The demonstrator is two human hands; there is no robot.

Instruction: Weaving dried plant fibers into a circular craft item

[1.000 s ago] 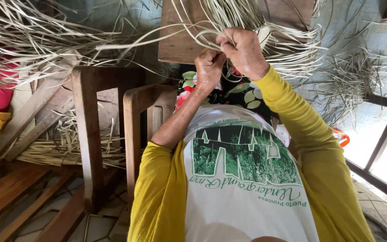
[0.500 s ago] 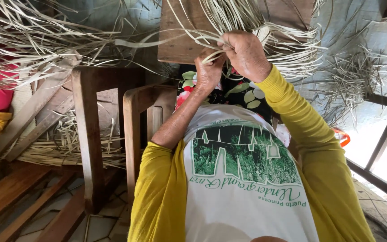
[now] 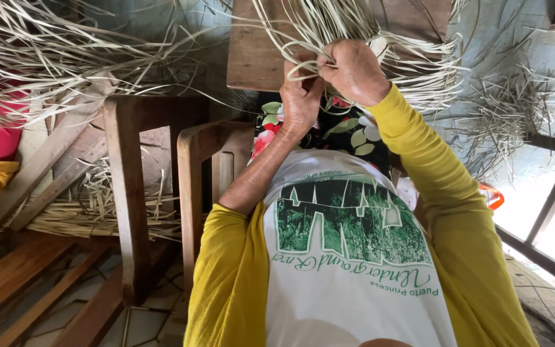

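Both hands raised at chest height against the wooden board's (image 3: 252, 58) near edge, left hand (image 3: 300, 96) and right hand (image 3: 352, 69) pinched shut on pale palm-leaf strips (image 3: 329, 22), keeping them taut; loose ends fanning beyond.

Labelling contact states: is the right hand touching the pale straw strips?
Touching. The head view shows the right hand closed around the pale straw strips, with strands passing between its fingers; the left hand pinches them too.
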